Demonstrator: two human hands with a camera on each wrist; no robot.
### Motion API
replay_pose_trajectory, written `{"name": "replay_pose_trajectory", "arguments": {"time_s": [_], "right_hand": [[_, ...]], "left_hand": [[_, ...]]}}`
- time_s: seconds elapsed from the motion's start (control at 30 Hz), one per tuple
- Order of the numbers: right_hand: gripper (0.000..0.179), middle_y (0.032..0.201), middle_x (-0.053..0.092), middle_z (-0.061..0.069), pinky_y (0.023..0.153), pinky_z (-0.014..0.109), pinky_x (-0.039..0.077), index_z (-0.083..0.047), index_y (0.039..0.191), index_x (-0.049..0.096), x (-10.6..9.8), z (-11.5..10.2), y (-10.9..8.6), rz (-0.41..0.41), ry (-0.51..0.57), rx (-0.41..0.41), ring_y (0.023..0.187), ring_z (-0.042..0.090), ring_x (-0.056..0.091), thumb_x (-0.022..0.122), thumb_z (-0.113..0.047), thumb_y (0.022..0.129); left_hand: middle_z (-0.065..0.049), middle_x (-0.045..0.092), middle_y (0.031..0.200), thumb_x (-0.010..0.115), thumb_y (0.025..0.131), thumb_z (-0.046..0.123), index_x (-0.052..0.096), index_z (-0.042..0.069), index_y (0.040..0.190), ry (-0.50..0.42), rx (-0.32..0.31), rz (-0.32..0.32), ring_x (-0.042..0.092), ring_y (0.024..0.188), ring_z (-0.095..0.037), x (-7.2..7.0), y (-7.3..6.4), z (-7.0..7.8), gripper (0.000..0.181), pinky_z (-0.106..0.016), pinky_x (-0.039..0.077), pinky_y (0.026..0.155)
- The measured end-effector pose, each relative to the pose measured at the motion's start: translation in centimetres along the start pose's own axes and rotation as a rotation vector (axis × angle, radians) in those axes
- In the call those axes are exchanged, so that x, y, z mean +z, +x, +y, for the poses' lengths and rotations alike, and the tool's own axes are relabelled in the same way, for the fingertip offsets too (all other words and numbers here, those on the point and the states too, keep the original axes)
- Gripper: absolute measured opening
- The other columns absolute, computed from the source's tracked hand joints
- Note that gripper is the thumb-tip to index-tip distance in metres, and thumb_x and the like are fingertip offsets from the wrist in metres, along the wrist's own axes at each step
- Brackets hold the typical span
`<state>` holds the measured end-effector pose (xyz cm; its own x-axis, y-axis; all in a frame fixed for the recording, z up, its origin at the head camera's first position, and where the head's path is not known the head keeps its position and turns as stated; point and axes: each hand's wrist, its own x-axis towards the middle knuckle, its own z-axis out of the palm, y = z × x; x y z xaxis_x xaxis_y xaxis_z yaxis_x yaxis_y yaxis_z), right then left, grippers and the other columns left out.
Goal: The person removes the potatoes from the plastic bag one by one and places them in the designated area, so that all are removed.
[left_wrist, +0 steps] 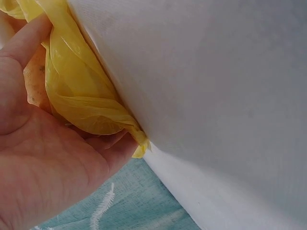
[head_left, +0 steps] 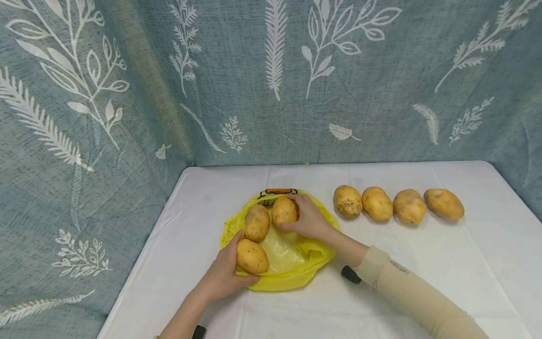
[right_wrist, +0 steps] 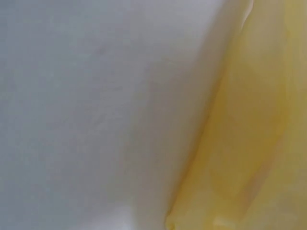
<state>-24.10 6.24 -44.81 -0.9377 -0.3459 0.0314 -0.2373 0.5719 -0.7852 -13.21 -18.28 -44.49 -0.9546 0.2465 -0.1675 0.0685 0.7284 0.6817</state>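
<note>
A yellow plastic bag [head_left: 281, 278] lies with its mouth spread wide on the white-covered table. Inside, one potato [head_left: 257, 223] sits at the left and another potato [head_left: 252, 256] at the near left. My right hand [head_left: 311, 217] reaches into the bag and grips a third potato [head_left: 284, 210] near the far rim. At the near left, my left hand [head_left: 226, 270] holds the bag's edge, thumb along the near rim beside the closest potato. In the left wrist view, the bag's folded film [left_wrist: 81, 91] lies against the left hand's fingers. The right wrist view shows only yellow film [right_wrist: 249, 124] and tablecloth.
Several potatoes stand in a row at the back right, from a scuffed potato [head_left: 348, 201] to an oblong potato [head_left: 444, 204]. A blue-green leaf-patterned curtain [head_left: 254, 94] hangs behind and to the left of the table [head_left: 423, 263].
</note>
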Motion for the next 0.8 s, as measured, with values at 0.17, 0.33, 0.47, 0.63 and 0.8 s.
{"name": "replay_pose_trajectory", "arguments": {"time_s": [0.17,0.33,0.47,0.63,0.8], "right_hand": [[0.08,0.141,0.042,0.015,0.102,0.046,0.042,-0.007,0.143,0.044,-0.7,-0.1,-0.8,0.009,0.008,-0.034,0.123,0.029,0.048,0.081,-0.035,0.078],[0.082,0.142,0.042,0.013,0.098,0.046,0.045,-0.009,0.144,0.042,-2.0,-0.4,-1.7,0.013,-0.004,-0.046,0.122,0.028,0.049,0.081,-0.038,0.077],[0.084,0.144,0.042,0.012,0.097,0.047,0.046,-0.011,0.145,0.041,-2.9,-0.6,-2.4,0.013,-0.02,-0.037,0.123,0.029,0.049,0.081,-0.04,0.077],[0.084,0.145,0.041,0.012,0.098,0.047,0.046,-0.012,0.146,0.04,-3.8,-0.6,-3.1,0.018,-0.023,-0.039,0.124,0.03,0.049,0.08,-0.041,0.077],[0.083,0.146,0.041,0.012,0.097,0.048,0.047,-0.014,0.145,0.041,-4.8,-0.4,-4.3,0.035,-0.016,-0.054,0.124,0.032,0.049,0.081,-0.04,0.077]], "left_hand": [[-0.029,0.026,0.153,0.085,0.074,0.034,0.011,0.004,0.155,0.006,0.015,0.003,0.023,0.14,-0.048,0.0,-0.1,0.0,0.114,-0.064,0.022,0.109],[-0.028,0.025,0.153,0.085,0.074,0.034,0.011,0.004,0.155,0.004,0.015,0.002,0.022,0.14,-0.048,0.0,0.0,-0.1,0.114,-0.064,0.022,0.109],[-0.026,0.024,0.155,0.085,0.074,0.033,0.01,0.004,0.156,0.005,0.008,0.002,0.021,0.141,-0.046,0.0,0.1,-0.2,0.114,-0.063,0.021,0.11],[-0.026,0.023,0.155,0.085,0.074,0.033,0.009,0.005,0.156,0.001,0.007,0.001,0.021,0.141,-0.045,0.0,0.1,-0.3,0.114,-0.063,0.021,0.11],[-0.028,0.024,0.154,0.084,0.074,0.033,0.011,0.004,0.155,-0.009,0.018,-0.002,0.022,0.14,-0.047,0.0,-0.1,-0.1,0.113,-0.065,0.022,0.109]]}}
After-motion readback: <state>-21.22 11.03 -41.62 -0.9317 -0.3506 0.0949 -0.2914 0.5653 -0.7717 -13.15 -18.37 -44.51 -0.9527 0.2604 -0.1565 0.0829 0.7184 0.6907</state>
